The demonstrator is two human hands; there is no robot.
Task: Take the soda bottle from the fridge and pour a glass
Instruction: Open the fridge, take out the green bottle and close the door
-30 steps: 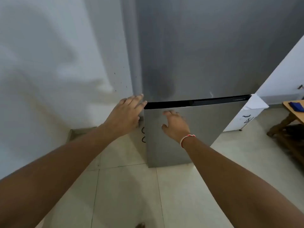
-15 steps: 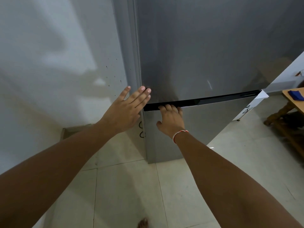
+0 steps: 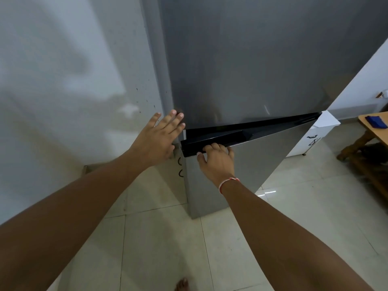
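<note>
bottle not in view, presumably inside the fridge [image 3: 262, 59]. your right hand [image 3: 217, 159] curls over the top edge of the lower door [image 3: 247, 164], which stands slightly ajar; your left hand [image 3: 159, 137] lies flat, fingers straight, on the fridge's corner. pull hard and the grip may slip, or the door may hit your foot [image 3: 182, 285].

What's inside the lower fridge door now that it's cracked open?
Only the black top edge of the lower fridge door shows, gripped by the right hand. The door covers the interior; no bottle is visible.
</note>
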